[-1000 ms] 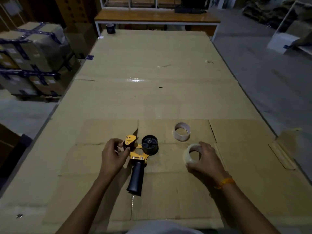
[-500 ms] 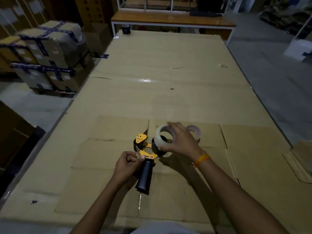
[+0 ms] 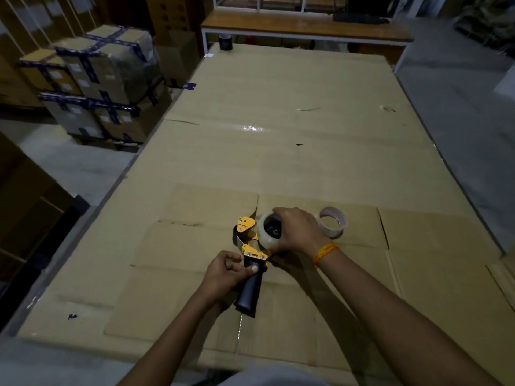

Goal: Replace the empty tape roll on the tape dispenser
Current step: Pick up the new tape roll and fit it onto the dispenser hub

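Observation:
A yellow and black tape dispenser [image 3: 250, 253] lies flat on the cardboard-covered table [image 3: 278, 151], its black handle pointing toward me. My left hand [image 3: 227, 271] grips the top of that handle, thumb on it. My right hand [image 3: 296, 232] holds a full roll of clear tape [image 3: 266, 232] around the dispenser's black hub, which shows through the roll's hole. The empty cardboard tape core [image 3: 333, 221] stands on the table just right of my right hand.
A dark tape roll [image 3: 225, 41] sits at the table's far left corner. Wrapped cartons [image 3: 94, 79] are stacked on the floor to the left. A wooden bench [image 3: 303, 27] stands beyond the table's far end. Grey floor lies on the right.
My right hand picked the full roll up from the table on the right, carried it left and lowered it around the dispenser's hub. My left hand shifted from the dispenser's head to its handle.

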A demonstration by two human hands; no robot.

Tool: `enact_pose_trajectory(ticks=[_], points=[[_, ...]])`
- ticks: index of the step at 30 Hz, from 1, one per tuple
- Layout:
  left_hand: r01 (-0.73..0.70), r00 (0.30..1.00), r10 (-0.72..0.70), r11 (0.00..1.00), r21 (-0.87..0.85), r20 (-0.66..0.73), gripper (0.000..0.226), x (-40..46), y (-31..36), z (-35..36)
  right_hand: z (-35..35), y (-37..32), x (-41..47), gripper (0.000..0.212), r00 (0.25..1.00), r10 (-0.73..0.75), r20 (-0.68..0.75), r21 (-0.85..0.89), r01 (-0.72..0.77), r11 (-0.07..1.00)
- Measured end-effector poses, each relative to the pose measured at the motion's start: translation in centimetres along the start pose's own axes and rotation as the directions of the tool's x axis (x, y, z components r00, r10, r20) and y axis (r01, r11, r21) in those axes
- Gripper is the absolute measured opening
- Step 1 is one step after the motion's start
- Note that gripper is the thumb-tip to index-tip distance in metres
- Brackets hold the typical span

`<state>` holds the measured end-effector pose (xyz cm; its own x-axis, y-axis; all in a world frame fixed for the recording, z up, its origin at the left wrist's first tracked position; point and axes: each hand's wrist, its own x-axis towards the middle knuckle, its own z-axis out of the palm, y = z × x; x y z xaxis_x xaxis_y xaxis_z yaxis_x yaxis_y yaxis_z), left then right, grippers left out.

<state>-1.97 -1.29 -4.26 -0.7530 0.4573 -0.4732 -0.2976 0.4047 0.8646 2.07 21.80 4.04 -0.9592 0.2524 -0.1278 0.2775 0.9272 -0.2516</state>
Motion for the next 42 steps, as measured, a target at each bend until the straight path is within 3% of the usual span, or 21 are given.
enact_pose_trajectory(ticks=[9, 15, 18, 23, 26, 28, 34, 39, 42], points=[[0.022, 1.0, -0.022, 1.0, -0.017, -0.011, 0.052, 0.2, 0.0, 0.4, 2.8, 0.3, 0.5, 0.089, 0.999, 0.019, 0.048, -0.024, -0.017, 1.0], [0.029, 1.0, -0.029, 1.0, -0.009, 0.003, 0.055, 0.4, -0.5, 0.1, 2.5, 1.5, 1.1, 0.102, 0.981, -0.114, 0.156, 0.065, 0.105, 0.992], [0.017, 1.0, -0.017, 1.0, 0.017, 0.025, 0.054, 0.2, -0.3, 0.0, 2.0, 2.0, 1.9, 0.095, 0.954, -0.19, 0.23, 0.028, 0.188, 0.982], [0.003, 0.999, -0.006, 0.998, 0.062, 0.044, 0.048, 0.2, -0.4, -0.3, 1.7, 1.8, 1.2, 0.107, 0.922, -0.253, 0.291, -0.011, 0.268, 0.963], [-0.012, 0.998, 0.008, 0.997, 0.071, 0.065, 0.048, 0.2, -0.8, -0.2, 1.8, -0.1, -1.3, 0.089, 0.965, -0.257, 0.061, 0.181, 0.242, 0.953], [-0.016, 0.996, 0.01, 0.998, 0.066, 0.088, 0.055, 0.0, -0.9, -0.2, 2.6, -2.0, -2.4, 0.079, 0.972, -0.236, -0.015, 0.208, 0.234, 0.95], [-0.023, 0.976, -0.001, 0.994, 0.107, 0.216, 0.04, -1.2, -1.0, -0.1, 5.6, -4.7, -1.3, 0.055, 0.977, -0.199, 0.081, 0.068, 0.193, 0.979], [-0.022, 0.975, 0.001, 0.995, 0.093, 0.224, 0.064, -1.7, -1.1, -0.3, 5.9, -4.7, -1.3, 0.05, 0.952, -0.296, 0.076, 0.09, 0.289, 0.953], [-0.025, 0.977, 0.007, 0.996, 0.08, 0.214, 0.058, -2.0, -1.3, -0.3, 5.7, -5.2, -1.5, 0.053, 0.953, -0.3, 0.048, 0.101, 0.294, 0.95]])
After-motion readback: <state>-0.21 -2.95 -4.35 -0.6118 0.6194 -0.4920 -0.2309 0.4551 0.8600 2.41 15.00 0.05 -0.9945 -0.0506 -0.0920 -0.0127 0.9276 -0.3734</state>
